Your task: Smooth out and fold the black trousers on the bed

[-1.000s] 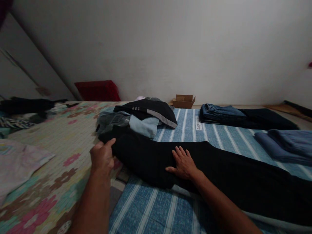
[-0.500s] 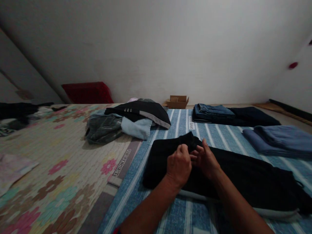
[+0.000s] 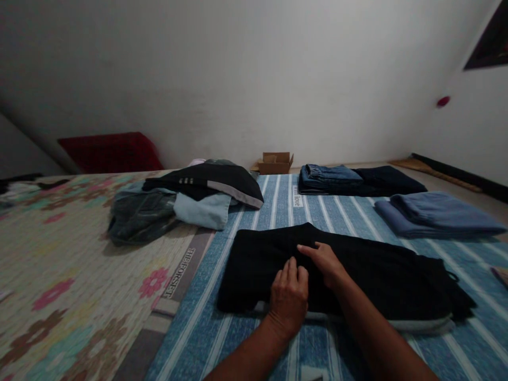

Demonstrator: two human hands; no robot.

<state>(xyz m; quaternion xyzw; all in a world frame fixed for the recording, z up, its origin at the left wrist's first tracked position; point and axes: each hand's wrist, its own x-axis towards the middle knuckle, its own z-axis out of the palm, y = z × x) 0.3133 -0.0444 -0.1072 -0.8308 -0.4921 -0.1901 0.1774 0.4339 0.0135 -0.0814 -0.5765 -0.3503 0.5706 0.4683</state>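
A pair of black trousers (image 3: 369, 275) lies folded lengthwise across the striped sheet, with a pale grey layer showing along its near edge. My left hand (image 3: 289, 293) rests on the trousers left of their middle, palm down, fingers laid forward on the cloth. Just beyond and to the right, my right hand (image 3: 327, 262) lies on the same cloth with its thumb stretched out to the left; some of its fingers are hidden. Gathered waist or cuff fabric with a small loop shows at the trousers' right end.
A blue striped sheet (image 3: 198, 323) adjoins a floral cover (image 3: 95, 286) on the left. A heap of loose clothes (image 3: 202, 196) lies at the back left. Folded jeans (image 3: 333, 177) and folded blue trousers (image 3: 440, 214) lie at the back right. A cardboard box (image 3: 274, 165) stands by the wall.
My hands have let go of the bunched black fabric and flattened onto the trousers, the left one drawing nearer to me. The bunched part now lies flat. The view has turned to the right.
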